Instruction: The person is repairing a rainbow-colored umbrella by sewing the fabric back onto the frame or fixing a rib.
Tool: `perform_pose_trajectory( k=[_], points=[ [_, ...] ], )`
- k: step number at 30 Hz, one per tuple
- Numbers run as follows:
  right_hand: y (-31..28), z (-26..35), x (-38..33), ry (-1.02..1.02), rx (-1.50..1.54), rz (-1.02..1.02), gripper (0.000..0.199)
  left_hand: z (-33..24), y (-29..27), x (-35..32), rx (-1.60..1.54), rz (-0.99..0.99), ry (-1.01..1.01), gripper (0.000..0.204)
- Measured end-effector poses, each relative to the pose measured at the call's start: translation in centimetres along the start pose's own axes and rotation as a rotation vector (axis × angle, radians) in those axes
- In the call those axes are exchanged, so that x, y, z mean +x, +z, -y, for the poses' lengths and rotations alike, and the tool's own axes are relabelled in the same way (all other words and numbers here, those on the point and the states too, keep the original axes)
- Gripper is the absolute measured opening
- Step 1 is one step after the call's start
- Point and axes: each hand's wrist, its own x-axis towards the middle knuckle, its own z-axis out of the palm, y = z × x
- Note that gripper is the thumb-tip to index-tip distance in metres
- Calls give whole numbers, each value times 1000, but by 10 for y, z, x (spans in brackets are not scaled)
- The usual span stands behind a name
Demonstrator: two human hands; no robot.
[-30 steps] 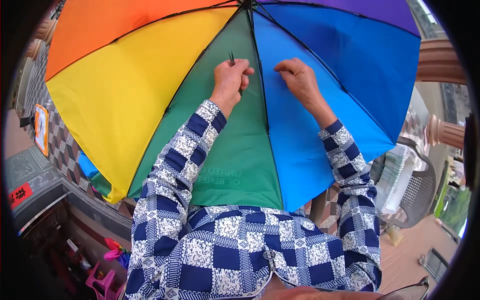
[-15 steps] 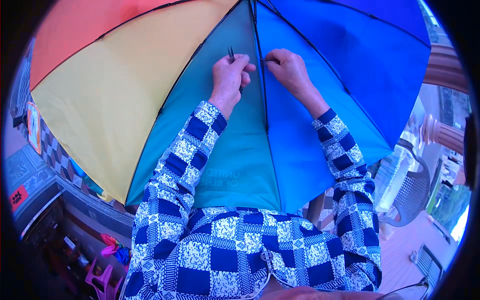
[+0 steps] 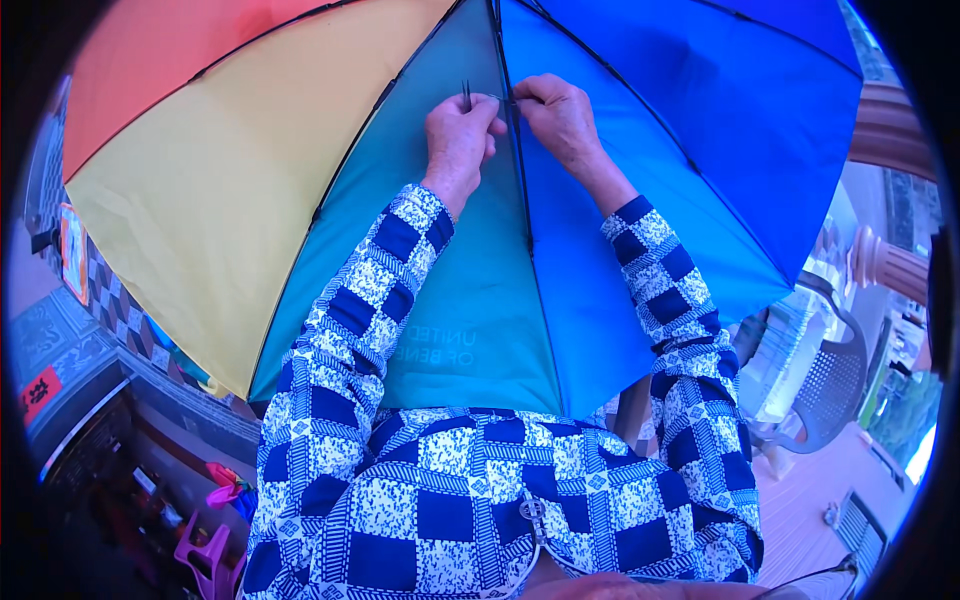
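1. Working on open rainbow umbrella [image 3: 300,200], canopy filling upper part of view, panels red, yellow, teal, blue, w/ dark ribs running to hub at top edge.
2. Pinching small dark metal tool [image 3: 466,94] in left hand [image 3: 458,135], fingers clenched around it, tip sticking up; looking like tweezers or needle, too small to tell which.
3. Resting left hand on teal panel, just left of dark rib [image 3: 520,170] btwn teal & blue panels.
4. Pressing right hand [image 3: 560,115] on blue panel just right of same rib, thumb & forefinger closed in pinch at rib; possibly gripping thread or fabric there, can't tell.
5. Holding both hands nearly touching, near top centre of canopy, close to hub.
6. Reaching up w/ both forearms in blue-and-white checked sleeves [image 3: 350,320] from lower edge.
7. Showing beyond canopy's right edge: grey perforated chair [image 3: 835,385] on reddish floor [image 3: 800,520].
8. Showing lower left, below canopy's edge: pink plastic item [image 3: 205,550] in shadow, kind unclear.
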Motion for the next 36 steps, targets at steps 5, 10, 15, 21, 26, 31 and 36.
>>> perform_pose_trajectory(
  k=[5, 10, 15, 21, 26, 31, 36],
  points=[
    [1, 0, 0, -26, 5, -5, 9, -10, 7, 1, 109, 6, -19, 11],
    [0, 1, 0, -39, 13, -19, 9, -11, 7, 5, 97, -22, -35, 11],
    [2, 2, 0, -27, 18, -23, 9, -7, 8, 8, 67, -29, -35, 11],
    [-13, 12, 1, 63, -41, 0, 15, 7, 6, 12, -128, -177, 86, 10],
    [-27, 17, -1, 111, -115, 48, 19, 8, 0, 6, -302, -219, 92, 10],
    [-27, 7, -3, 146, -39, 54, 19, 9, 5, 6, -261, -179, 108, 11],
    [-26, 1, -3, 182, 17, 58, 19, 12, 8, 5, -195, -174, 124, 12]
  ],
)
